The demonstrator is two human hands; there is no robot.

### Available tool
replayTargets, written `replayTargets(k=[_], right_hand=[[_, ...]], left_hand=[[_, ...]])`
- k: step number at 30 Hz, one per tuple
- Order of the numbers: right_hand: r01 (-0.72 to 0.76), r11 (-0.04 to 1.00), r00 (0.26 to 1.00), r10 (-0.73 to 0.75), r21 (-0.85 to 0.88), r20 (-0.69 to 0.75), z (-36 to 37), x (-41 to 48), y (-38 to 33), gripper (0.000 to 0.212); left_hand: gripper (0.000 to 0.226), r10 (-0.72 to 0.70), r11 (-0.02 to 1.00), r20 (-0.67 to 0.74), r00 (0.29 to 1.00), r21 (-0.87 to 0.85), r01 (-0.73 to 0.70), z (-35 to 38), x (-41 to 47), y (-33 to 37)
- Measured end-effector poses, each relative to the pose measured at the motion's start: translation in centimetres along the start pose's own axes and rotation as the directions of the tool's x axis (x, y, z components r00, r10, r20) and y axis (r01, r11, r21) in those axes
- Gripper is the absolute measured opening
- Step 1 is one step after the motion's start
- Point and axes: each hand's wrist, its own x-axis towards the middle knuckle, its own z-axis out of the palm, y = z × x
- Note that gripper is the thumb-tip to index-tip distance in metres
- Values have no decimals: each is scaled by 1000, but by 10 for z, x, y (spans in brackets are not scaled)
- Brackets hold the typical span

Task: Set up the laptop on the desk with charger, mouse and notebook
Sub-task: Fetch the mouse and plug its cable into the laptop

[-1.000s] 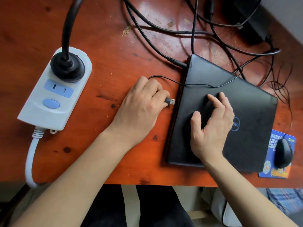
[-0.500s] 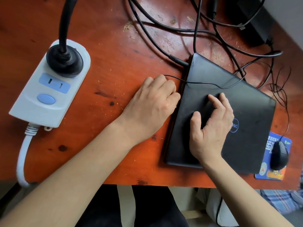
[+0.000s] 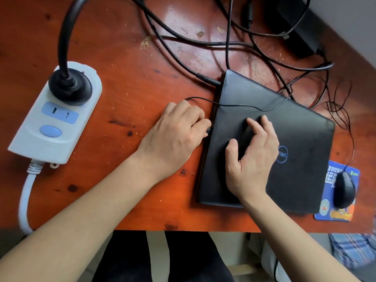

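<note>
A closed black laptop point(image 3: 301, 139) lies on the red-brown wooden desk point(image 3: 126, 58). My right hand point(image 3: 251, 157) presses on its lid with spread fingertips. My left hand point(image 3: 175, 135) pinches the mouse's USB plug point(image 3: 208, 130) against the laptop's left edge; the plug's metal tip is hidden. The thin mouse cable point(image 3: 244, 105) runs across the lid. The charger cable's plug point(image 3: 205, 78) sits in the laptop's left rear corner. The black mouse point(image 3: 344, 190) rests on a blue mouse pad point(image 3: 325, 210) at the right. The charger brick point(image 3: 299, 27) lies at the back right. No notebook is in view.
A white power strip point(image 3: 46, 129) with a black plug point(image 3: 70, 88) in it lies at the left. Several black cables point(image 3: 203, 43) tangle behind the laptop. The desk's front edge point(image 3: 142, 227) runs just below my forearms.
My left hand has moved right with the USB plug, from a small gap to the laptop's left edge. The plug's metal tip is no longer visible. My right hand stays on the lid.
</note>
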Motion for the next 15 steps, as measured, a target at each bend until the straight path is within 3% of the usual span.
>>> replayTargets(k=[6,11,15], right_hand=[[2,1000,1000,-2,-6,4,1,-2,2,60],[5,1000,1000,-5,6,-7,-2,-1,4,60],[-8,1000,1000,8,15,-15,-3,-1,6,59]], left_hand=[[15,-14,1000,3,1000,-9,15,2,-5,-3],[26,-137,989,-15,990,46,138,-1,-9,3],[21,-61,990,-6,998,128,61,0,-6,5]])
